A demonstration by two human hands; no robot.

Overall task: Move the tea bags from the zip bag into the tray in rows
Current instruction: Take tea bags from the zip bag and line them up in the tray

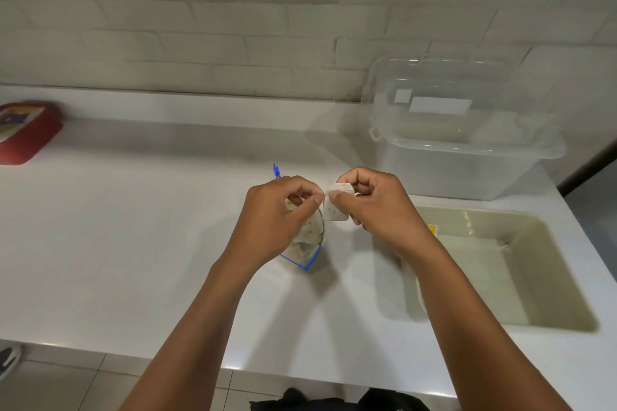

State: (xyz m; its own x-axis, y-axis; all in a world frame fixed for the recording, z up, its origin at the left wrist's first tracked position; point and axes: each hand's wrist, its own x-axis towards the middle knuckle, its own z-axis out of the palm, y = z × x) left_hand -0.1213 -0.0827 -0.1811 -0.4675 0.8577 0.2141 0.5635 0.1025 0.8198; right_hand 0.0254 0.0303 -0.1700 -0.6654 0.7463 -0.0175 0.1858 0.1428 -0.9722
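The right hand (370, 207) is pinching a tea bag (337, 207) just outside the zip bag (309, 243), which the left hand (277, 220) is gripping. Next, I judge, it is carrying the bag rightward to the tray (564, 277) on the bench (133, 243).

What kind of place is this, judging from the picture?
Probably a home kitchen or pantry: a white counter against a white brick wall, a clear plastic storage box, and floor tiles below.

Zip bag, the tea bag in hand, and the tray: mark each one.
zip bag (309, 245): head view, clear side near blue seal.
tea bag (337, 210): head view, lower paper face.
tray (567, 277): head view, right inner wall.
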